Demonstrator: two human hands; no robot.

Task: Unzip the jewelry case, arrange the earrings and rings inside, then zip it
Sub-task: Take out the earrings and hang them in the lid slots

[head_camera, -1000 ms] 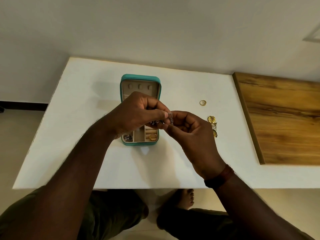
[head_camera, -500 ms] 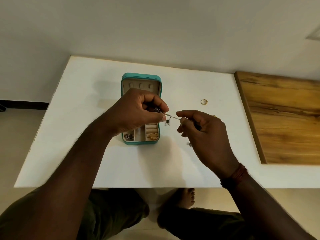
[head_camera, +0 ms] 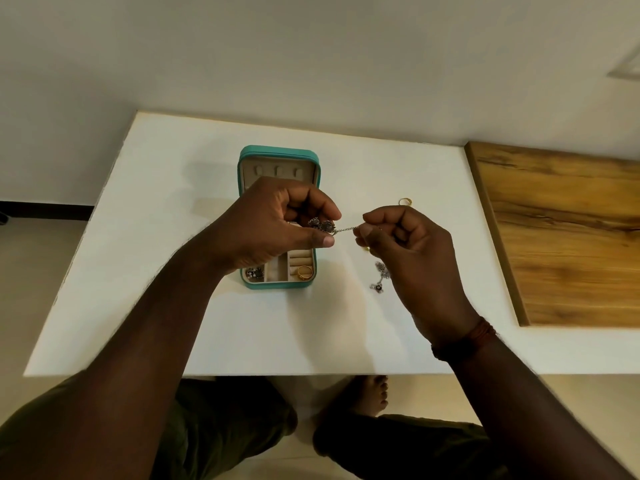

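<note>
Okay, left grip (head_camera: 277, 230) pinches the silver earring (head_camera: 323, 225), right grip (head_camera: 408, 251) pinches its chain (head_camera: 346, 229): I'd tease them apart slowly, over the case (head_camera: 277, 152) under the left grip.

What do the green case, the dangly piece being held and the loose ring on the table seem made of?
The jewelry case: probably teal faux leather, matte, with a beige velvety lining. The earring: dark silver-toned metal with a fine chain, maybe oxidised. The ring: shiny yellow metal, gold or plated; cannot tell.
</note>
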